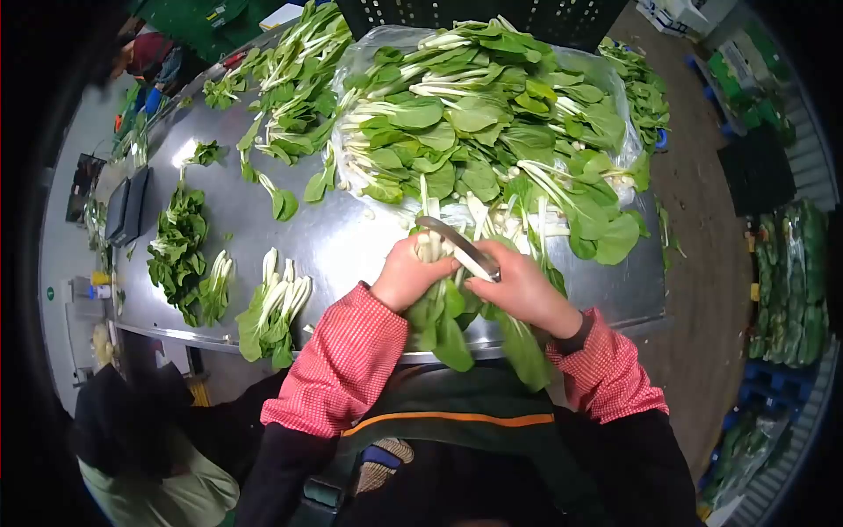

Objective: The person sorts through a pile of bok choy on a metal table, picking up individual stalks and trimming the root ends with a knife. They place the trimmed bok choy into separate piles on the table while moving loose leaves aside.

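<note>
Near the table's front edge, my left hand (409, 276) is closed around the white stems of a bunch of leafy greens (450, 341), whose leaves hang down over the edge. My right hand (527, 290) grips a curved knife (450, 234). Its metal blade lies across the stem ends, beside my left thumb. Another green leaf (524, 353) hangs below my right hand; where its stem goes is hidden. Just beyond both hands, a large heap of loose greens (474, 123) rests on clear plastic sheeting (376, 37).
On the metal table (347, 241), trimmed-looking bunches (279, 307) and darker leaves (178, 246) lie to the left. A black crate (492, 16) stands behind the heap. One person (158, 474) is close at lower left. Bagged greens (790, 281) are stacked at right.
</note>
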The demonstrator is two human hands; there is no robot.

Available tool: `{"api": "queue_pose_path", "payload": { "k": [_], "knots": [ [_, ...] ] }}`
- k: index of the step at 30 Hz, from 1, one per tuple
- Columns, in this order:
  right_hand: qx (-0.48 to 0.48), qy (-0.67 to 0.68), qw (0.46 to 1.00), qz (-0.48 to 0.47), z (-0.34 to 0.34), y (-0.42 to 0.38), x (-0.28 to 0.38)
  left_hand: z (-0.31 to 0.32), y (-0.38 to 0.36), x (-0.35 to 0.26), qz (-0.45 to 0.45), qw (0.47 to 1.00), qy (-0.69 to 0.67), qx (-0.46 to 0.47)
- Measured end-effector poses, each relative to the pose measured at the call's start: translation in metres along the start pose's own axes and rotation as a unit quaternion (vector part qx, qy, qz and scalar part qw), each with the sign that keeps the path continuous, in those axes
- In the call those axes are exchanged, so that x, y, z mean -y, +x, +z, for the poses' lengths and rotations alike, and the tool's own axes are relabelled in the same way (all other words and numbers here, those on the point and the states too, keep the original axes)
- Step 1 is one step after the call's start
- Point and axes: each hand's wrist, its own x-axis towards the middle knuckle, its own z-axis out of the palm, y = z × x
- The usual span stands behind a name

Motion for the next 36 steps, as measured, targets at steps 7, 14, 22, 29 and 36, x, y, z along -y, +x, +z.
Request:
{"api": "queue_pose_path", "payload": {
  "k": [7,14,22,29,36],
  "knots": [
    [0.190,0.132,0.968,0.100,-0.036,0.000,-0.017,-0.098,-0.036,-0.021,0.150,0.867,0.442,-0.175],
    [-0.193,-0.189,0.962,0.046,-0.073,0.059,-0.078,-0.210,-0.095,0.069,-0.070,0.696,0.664,-0.265],
    [-0.245,-0.418,0.875,0.009,-0.096,0.085,-0.129,-0.210,-0.107,0.145,-0.026,0.668,0.615,-0.417],
    [-0.200,-0.130,0.970,-0.054,-0.075,0.046,-0.060,-0.058,-0.002,0.030,0.089,0.981,0.124,-0.121],
    [0.016,0.328,0.935,0.132,-0.042,0.003,-0.023,0.036,0.040,-0.023,0.004,0.966,-0.254,0.041]
  ]
}}
